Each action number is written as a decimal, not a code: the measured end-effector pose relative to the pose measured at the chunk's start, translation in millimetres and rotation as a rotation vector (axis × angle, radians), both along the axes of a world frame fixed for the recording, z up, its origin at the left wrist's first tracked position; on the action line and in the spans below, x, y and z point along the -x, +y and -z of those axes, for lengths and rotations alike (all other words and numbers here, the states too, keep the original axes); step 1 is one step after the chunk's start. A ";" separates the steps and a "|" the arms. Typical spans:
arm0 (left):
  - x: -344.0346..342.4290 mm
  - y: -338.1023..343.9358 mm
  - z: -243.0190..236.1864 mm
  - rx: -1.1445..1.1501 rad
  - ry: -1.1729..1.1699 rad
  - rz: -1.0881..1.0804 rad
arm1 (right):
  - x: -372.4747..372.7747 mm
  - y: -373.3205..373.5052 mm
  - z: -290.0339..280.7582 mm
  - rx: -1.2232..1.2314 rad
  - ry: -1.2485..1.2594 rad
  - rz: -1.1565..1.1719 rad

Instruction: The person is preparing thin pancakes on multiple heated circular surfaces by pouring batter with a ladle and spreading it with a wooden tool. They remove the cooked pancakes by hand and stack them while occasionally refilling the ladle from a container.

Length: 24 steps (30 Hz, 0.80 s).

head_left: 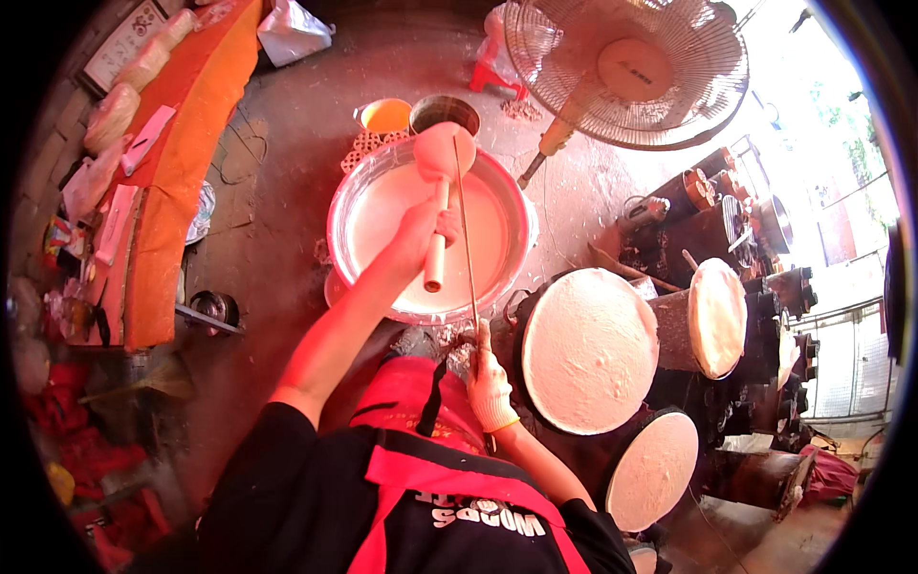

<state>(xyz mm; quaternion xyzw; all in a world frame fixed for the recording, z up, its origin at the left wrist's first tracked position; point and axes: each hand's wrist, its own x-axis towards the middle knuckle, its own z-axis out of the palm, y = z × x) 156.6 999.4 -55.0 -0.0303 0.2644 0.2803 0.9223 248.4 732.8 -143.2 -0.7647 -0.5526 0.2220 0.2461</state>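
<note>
My left hand (426, 230) is closed around the handle of a ladle (442, 153), whose round bowl is coated in pale batter. The ladle is above a wide basin (337, 222) of smooth, creamy batter (382, 230), its bowl near the far rim. In a pale knitted glove, my right hand (491, 390) grips a long thin stick (467, 230). The stick points away from me across the basin, and its far end meets or overlaps the ladle's bowl. To the right of my gloved hand is a round griddle (591, 351) covered with a pale layer.
Two more pale-topped rounds (717, 320) (652, 472) stand farther right, among dark cylindrical stoves (703, 230). A standing fan (631, 72) rises at the far right. Beyond the basin are an orange container (386, 116) and a dark pot (445, 113). An orange-covered table (186, 182) runs along the left.
</note>
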 end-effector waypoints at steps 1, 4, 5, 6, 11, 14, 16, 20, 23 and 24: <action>4.4 -7.7 -24.1 -0.100 0.052 -0.012 | -1.3 -7.5 -6.4 -0.061 0.013 -0.020; 19.0 -25.8 -91.9 -0.353 0.174 -0.020 | -7.6 -19.3 -30.5 -0.193 0.039 -0.020; 24.8 -26.1 -112.1 -0.406 0.195 -0.003 | -14.8 -21.8 -34.5 -0.247 0.054 -0.042; 31.1 -24.8 -134.2 -0.465 0.218 0.014 | -18.8 -19.8 -49.1 -0.227 -0.067 -0.025; 78.2 -3.7 -236.2 -0.792 0.320 0.075 | -34.3 -7.6 -106.8 -0.424 -0.243 0.056; 92.2 9.2 -246.1 -0.800 0.539 0.204 | -9.9 16.3 -123.8 -0.551 -0.351 0.145; 93.6 18.4 -235.2 -0.648 0.547 0.351 | 9.8 24.5 -120.6 -0.454 -0.479 0.215; 86.3 -1.0 -188.3 -0.485 0.368 0.625 | 38.6 -26.1 -83.7 -0.513 -0.552 0.314; 96.5 -40.2 -171.5 -0.321 0.346 0.849 | 75.8 -112.8 -57.9 -0.542 -0.314 0.519; 86.6 -68.8 -167.5 -0.315 0.390 0.949 | 87.1 -149.5 -52.7 -0.535 -0.243 0.589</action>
